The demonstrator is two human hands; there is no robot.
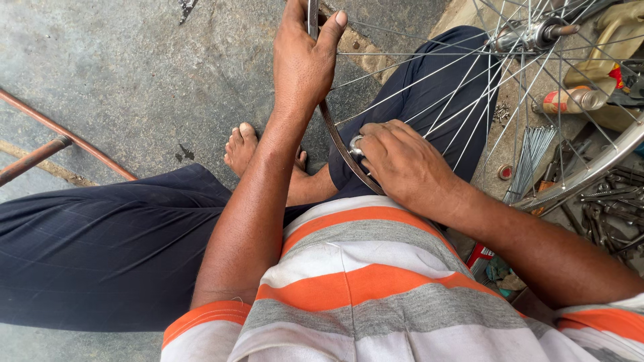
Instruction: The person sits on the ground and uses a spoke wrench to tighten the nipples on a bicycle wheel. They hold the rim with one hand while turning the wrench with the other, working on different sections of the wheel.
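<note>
A bicycle wheel stands across my lap, its metal rim curving from the top centre down past my belly and out to the right. Thin spokes fan out from the hub at the top right. My left hand grips the rim near the top edge of the view, thumb over it. My right hand is closed around a small round silver tool pressed against the rim's inner side near my stomach.
I sit on a concrete floor in dark trousers, one bare foot showing. A rusty pipe frame lies at left. A bundle of loose spokes, a bottle, a yellowish container and scattered metal tools crowd the right.
</note>
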